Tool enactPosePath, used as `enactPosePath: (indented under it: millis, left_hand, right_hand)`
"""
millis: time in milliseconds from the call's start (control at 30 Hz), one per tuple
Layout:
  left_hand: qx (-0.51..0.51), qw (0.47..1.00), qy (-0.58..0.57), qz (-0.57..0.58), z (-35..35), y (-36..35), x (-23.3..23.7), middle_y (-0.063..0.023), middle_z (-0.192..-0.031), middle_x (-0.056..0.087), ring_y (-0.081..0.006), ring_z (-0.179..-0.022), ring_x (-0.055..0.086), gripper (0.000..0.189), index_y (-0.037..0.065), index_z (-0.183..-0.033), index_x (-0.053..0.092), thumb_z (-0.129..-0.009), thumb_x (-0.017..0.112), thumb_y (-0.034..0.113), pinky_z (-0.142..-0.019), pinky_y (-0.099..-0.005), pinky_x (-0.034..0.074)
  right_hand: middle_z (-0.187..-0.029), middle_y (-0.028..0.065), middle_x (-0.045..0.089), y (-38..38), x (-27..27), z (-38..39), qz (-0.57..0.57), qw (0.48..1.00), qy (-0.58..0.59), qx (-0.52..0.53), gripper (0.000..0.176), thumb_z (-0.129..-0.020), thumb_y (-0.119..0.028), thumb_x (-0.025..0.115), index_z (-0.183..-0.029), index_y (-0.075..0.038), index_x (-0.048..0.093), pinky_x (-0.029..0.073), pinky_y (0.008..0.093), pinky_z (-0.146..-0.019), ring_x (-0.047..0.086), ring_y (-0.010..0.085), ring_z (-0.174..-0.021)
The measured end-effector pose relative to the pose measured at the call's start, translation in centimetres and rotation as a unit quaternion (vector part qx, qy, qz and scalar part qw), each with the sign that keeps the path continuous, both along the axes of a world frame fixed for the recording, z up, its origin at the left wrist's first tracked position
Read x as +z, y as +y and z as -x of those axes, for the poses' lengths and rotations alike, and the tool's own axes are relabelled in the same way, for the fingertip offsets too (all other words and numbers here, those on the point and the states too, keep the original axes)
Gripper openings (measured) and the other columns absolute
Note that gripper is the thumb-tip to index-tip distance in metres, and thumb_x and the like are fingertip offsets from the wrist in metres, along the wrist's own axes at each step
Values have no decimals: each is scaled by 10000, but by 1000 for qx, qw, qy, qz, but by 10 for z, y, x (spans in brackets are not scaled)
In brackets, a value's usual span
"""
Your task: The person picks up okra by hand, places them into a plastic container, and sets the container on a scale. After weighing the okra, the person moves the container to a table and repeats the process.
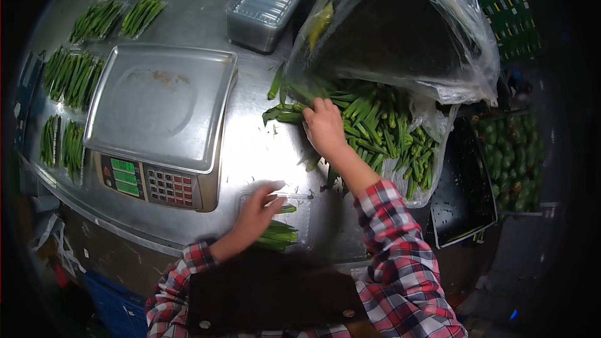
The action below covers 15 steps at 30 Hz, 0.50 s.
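A heap of green okra (375,122) spills out of a clear plastic bag (463,84) onto the metal table. My right hand (325,126) is at the heap's left edge, its fingers curled down around okra pods; the fingertips are partly hidden. My left hand (255,216) hovers near the table's front edge with fingers stretched and apart, holding nothing. Just beneath and beside it is a clear plastic tray (302,222) with some okra pods (278,235) lying in it, partly covered by the hand and my dark apron.
Left of my hands stands a scale (159,109) with a lit display. Filled okra trays (74,78) lie beyond it. A stack of clear trays (264,12) stands at the back. On the right are a black crate (463,181) and a container of green produce (510,163).
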<state>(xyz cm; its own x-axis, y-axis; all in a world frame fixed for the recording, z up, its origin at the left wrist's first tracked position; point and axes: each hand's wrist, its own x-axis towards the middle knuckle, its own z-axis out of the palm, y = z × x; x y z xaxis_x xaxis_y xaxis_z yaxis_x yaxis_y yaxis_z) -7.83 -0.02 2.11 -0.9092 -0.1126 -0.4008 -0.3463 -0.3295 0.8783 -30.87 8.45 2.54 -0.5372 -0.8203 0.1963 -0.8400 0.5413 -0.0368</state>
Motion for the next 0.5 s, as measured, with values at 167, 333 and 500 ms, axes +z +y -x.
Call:
enactPosePath:
  millis: [167, 333, 500]
  left_hand:
    - [150, 861, -31, -484, 64, -5, -36, -136, -1083, 529, -249, -1064, 498, 360, 38, -1144, 433, -918, 430, 317, -920, -397, 405]
    - [210, 867, -45, -449, 63, -12, -45, -91, -920, 549, -219, -924, 545, 232, 77, -1076, 474, -882, 497, 200, -878, -370, 426]
    - [221, 877, -38, -424, 49, -18, -38, -33, -663, 484, -171, -691, 520, 227, 67, -1070, 509, -881, 503, 192, -799, -386, 444]
  right_hand:
    - [-816, 132, 532, 17, 39, -39, 47, 961, -269, 42, 215, -723, -205, 648, -777, -3, 601, 413, 377, -721, 513, 290, -842]
    - [-720, 174, 594, -29, 19, -17, -45, 984, -157, -76, 242, -795, -223, 566, -762, 10, 620, 470, 398, -580, 595, 327, -640]
    - [-718, 209, 607, -83, -40, 24, -124, 971, -132, -157, 275, -787, -255, 539, -736, -3, 635, 486, 424, -596, 599, 353, -645]
